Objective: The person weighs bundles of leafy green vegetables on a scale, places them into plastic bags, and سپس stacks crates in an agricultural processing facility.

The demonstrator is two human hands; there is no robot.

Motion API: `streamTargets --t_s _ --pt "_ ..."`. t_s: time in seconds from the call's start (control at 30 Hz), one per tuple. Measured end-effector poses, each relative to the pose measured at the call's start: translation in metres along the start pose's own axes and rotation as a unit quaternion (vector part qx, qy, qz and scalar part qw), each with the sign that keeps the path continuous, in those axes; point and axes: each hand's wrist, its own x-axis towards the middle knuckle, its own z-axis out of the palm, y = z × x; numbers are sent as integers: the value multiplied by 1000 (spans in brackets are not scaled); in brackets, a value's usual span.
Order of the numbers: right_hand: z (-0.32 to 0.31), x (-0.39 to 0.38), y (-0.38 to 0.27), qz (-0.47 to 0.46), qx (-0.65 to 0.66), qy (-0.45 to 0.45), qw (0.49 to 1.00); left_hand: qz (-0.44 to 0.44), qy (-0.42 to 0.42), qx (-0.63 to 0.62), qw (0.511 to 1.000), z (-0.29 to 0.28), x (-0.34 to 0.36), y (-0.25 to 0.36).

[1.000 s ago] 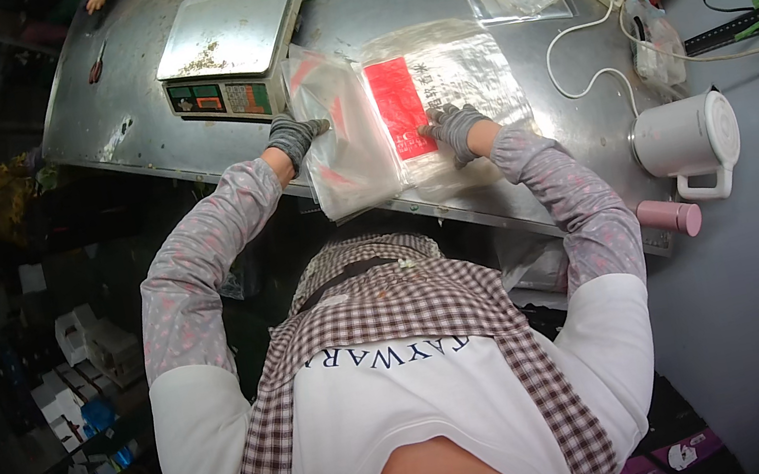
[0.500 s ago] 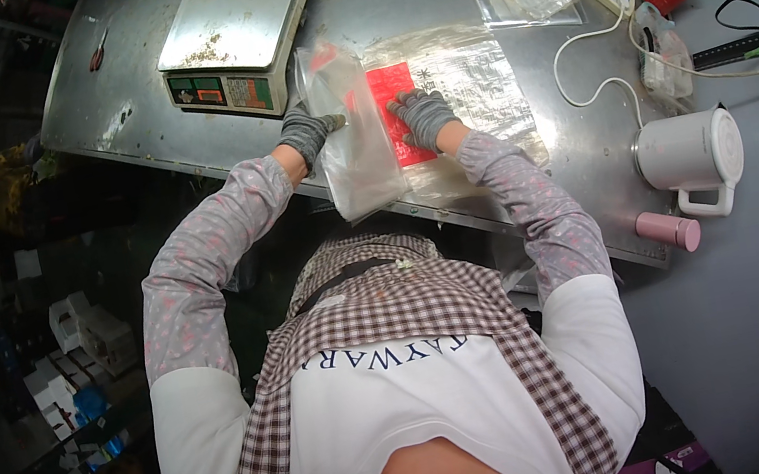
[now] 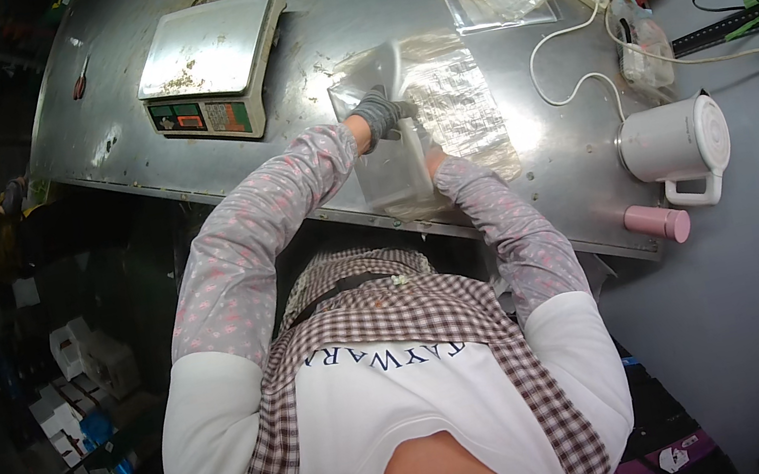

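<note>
While both forearms [image 3: 264, 201] reach in from the near side with elbows bent wide, the left hand [image 3: 377, 118] lies over the clear bags [image 3: 458, 106] at the table's [image 3: 544, 132] near edge, its fingers pointing right. The right hand [image 3: 428, 141], just right of it, is mostly hidden by a raised fold of the bags. Whether either hand's fingers are apart or clamped on the bags, I cannot tell. Far left of the bags stands a scale [image 3: 208, 54]; to the right, a white jug [image 3: 673, 143], with a pink flask [image 3: 657, 223] nearer.
</note>
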Motion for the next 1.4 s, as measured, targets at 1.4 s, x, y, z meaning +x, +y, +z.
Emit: streamTargets --t_s 1.4 --pt "7 -38 28 97 -17 45 994 19 150 -177 973 -24 58 -126"
